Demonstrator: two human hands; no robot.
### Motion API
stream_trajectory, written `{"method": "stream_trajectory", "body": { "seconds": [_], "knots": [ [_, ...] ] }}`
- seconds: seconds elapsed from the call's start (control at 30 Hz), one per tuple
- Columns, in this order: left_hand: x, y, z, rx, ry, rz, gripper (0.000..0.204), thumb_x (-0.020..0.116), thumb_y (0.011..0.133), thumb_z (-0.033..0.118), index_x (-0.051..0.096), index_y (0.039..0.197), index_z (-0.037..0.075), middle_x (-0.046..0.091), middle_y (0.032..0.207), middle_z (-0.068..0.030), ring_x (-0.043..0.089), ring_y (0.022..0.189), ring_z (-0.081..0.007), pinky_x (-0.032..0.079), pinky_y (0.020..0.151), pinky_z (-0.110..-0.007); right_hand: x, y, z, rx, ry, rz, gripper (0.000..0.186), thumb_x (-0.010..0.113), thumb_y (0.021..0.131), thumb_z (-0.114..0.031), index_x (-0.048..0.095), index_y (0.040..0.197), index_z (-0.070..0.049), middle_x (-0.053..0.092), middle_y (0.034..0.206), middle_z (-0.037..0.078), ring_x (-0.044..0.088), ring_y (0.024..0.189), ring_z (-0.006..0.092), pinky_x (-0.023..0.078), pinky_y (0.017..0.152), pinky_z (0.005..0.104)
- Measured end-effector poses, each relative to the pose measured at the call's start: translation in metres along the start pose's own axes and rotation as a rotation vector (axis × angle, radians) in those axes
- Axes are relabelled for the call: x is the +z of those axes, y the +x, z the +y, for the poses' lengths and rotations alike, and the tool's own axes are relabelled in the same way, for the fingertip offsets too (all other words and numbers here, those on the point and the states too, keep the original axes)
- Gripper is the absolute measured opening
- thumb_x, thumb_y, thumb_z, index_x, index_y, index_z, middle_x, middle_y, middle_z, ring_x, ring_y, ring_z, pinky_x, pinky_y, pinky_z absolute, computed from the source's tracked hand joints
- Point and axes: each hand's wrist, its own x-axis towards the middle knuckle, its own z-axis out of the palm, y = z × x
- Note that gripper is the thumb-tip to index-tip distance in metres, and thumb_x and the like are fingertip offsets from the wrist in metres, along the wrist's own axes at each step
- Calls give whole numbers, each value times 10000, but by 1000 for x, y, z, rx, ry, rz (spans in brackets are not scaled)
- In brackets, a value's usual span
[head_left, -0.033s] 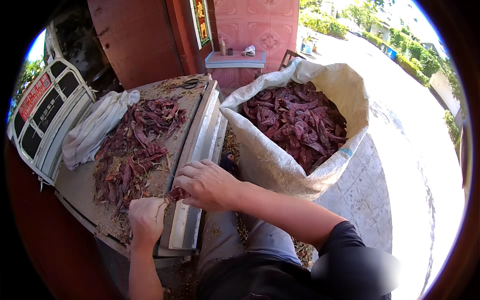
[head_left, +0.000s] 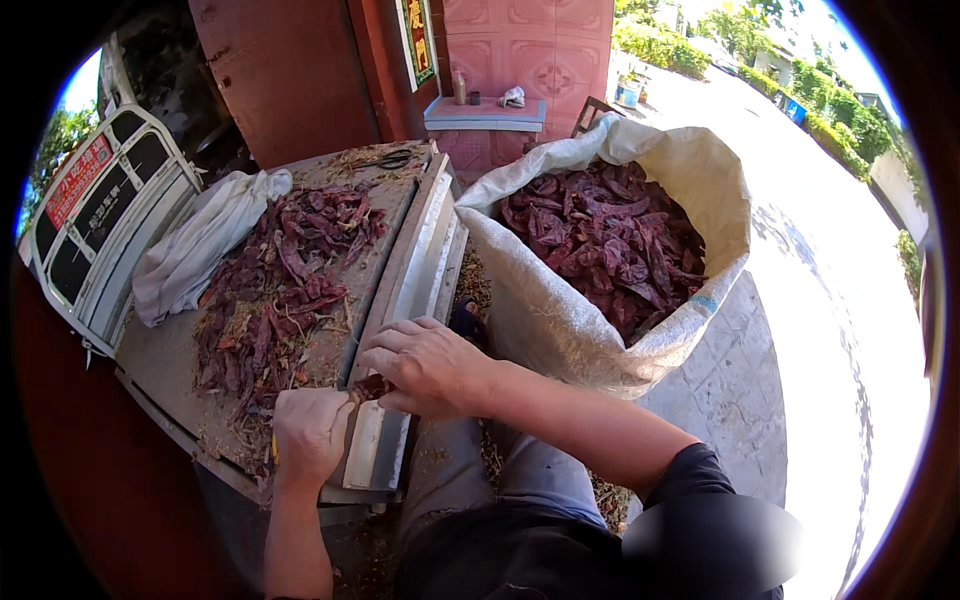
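A dark red dried chili pepper point(head_left: 372, 387) is stretched between my two hands, partly hidden by the fingers. My left hand point(head_left: 312, 430) is closed in a fist, its thumb and forefinger at the pepper's near end. A small yellow bit shows at its outer side; I cannot make out what it is. My right hand point(head_left: 430, 368) has its fingers curled over the pepper's other end. Left of the hands, a heap of dried chili peppers point(head_left: 290, 250) with loose stalks lies on the flat truck bed point(head_left: 155, 375). A big white woven sack point(head_left: 560, 330) full of dried peppers stands at right.
A white cloth point(head_left: 190, 250) lies beside the heap, and scissors point(head_left: 393, 159) rest at the bed's far end. The bed's metal side rail point(head_left: 410, 285) runs between heap and sack. Behind stands a pink ledge point(head_left: 485, 112) against a tiled wall.
The whole view has shifted slightly, so most things sit a little further right. Both hands keep nearly the same hold on the pepper. A yellow bit now shows beside the left hand.
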Motion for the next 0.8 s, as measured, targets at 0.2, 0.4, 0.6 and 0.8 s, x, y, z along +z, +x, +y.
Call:
{"method": "stream_trajectory", "body": {
  "seconds": [0.2,0.4,0.6,0.8],
  "knots": [
    [13,-10,40,105,-179,-19,167,784,810,58,707,956,83,709,885,-60,675,826,-291,475,774,-420,30,-29,3,25,295,-345,363,692,975,-344,617,1086,-6,680,905,239,664,897,480,522,803,542],
    [11,-21,39,206,-75,-186,148,720,825,143,674,956,92,668,876,-43,667,865,-262,468,776,-417,30,-36,-12,17,143,-420,360,669,991,-342,583,964,6,660,852,257,647,882,489,503,770,557],
    [-3,-27,52,161,-66,-182,119,676,828,149,565,793,125,550,720,-45,618,719,-266,439,667,-419,37,-51,-16,37,637,-301,348,638,1038,-356,644,990,-11,660,795,167,663,732,347,520,704,445],
    [3,-48,68,58,-87,16,93,678,827,127,592,796,115,558,689,-56,617,676,-282,448,627,-426,62,-80,-52,516,1302,-227,343,604,1079,-361,680,948,-54,582,695,6,555,595,59,413,511,253]
  ]
}}
